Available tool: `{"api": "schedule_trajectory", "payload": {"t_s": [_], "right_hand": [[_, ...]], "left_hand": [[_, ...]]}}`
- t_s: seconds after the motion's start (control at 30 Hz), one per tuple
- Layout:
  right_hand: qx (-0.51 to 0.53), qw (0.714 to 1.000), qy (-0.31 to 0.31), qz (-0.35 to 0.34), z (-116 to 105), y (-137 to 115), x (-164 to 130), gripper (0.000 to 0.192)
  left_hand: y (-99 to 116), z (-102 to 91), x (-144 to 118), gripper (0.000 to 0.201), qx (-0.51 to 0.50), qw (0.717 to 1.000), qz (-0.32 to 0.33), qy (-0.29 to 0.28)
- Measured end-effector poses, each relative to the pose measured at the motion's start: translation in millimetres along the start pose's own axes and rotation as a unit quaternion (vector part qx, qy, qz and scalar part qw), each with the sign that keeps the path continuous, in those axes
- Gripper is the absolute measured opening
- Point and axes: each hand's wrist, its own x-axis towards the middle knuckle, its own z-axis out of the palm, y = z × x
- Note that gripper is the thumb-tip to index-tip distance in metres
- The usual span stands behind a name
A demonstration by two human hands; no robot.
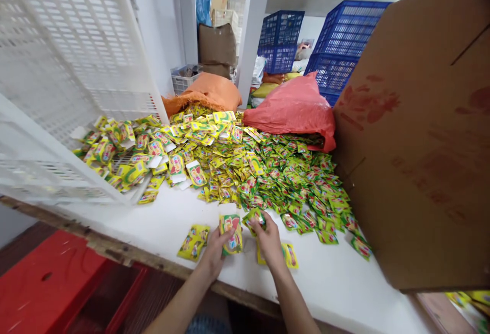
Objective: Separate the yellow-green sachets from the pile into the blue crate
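Low over the white table (149,227), near its front edge, my left hand (216,249) grips a small yellow-green box (231,234) with its white top flap up. Just right of it, my right hand (268,234) pinches a green candy packet (253,219) between thumb and fingers. Beside my left hand lie yellow packets (193,242). Another yellow packet (291,256) shows partly from behind my right wrist. Beyond both hands spreads a heap of green packets (294,183), with yellow packets (222,168) to its left and flat boxes (176,165) farther left.
A white plastic crate (76,43) lies tipped at left with boxes spilling from it. Orange (210,90) and red (293,104) sacks lie behind the heap. A tall cardboard box (421,145) walls off the right. Below left is a red stool (46,283).
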Motion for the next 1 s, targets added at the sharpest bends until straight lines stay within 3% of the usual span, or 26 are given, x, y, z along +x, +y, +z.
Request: {"api": "schedule_trajectory", "payload": {"t_s": [0.17, 0.3, 0.37, 0.5, 0.6, 0.8, 1.0], "right_hand": [[-0.049, 0.998, -0.017, -0.045, -12.2, -8.3, -29.9, 0.027], [-0.064, 0.987, -0.144, -0.022, -25.5, -14.3, -45.7, 0.014], [-0.058, 0.982, -0.176, -0.022, -37.1, -18.9, -45.3, 0.012], [0.036, 0.997, -0.058, -0.029, -55.0, -37.0, -32.6, 0.020], [0.089, 0.994, -0.053, -0.041, -52.5, -53.8, -25.3, 0.028], [-0.130, 0.972, -0.112, -0.160, -40.0, -63.5, -26.1, 0.010], [-0.225, 0.935, -0.209, -0.176, -58.5, -77.9, -21.6, 0.010]], "left_hand": [[-4.2, 2.4, -11.3, 0.041, -0.008, 0.999, 0.005, -0.036], [-5.6, 1.9, -16.6, 0.043, 0.008, 0.998, 0.001, -0.056], [-5.2, 1.4, -16.4, 0.044, 0.028, 0.997, 0.008, -0.071], [-7.3, 2.4, -14.5, 0.044, 0.102, 0.990, 0.046, -0.088], [-11.3, 4.3, -15.6, 0.041, 0.178, 0.974, 0.038, -0.134], [-14.7, 1.8, -20.1, 0.037, 0.251, 0.957, 0.076, -0.126], [-12.4, 4.0, -23.5, 0.035, 0.265, 0.951, 0.070, -0.142]]}}
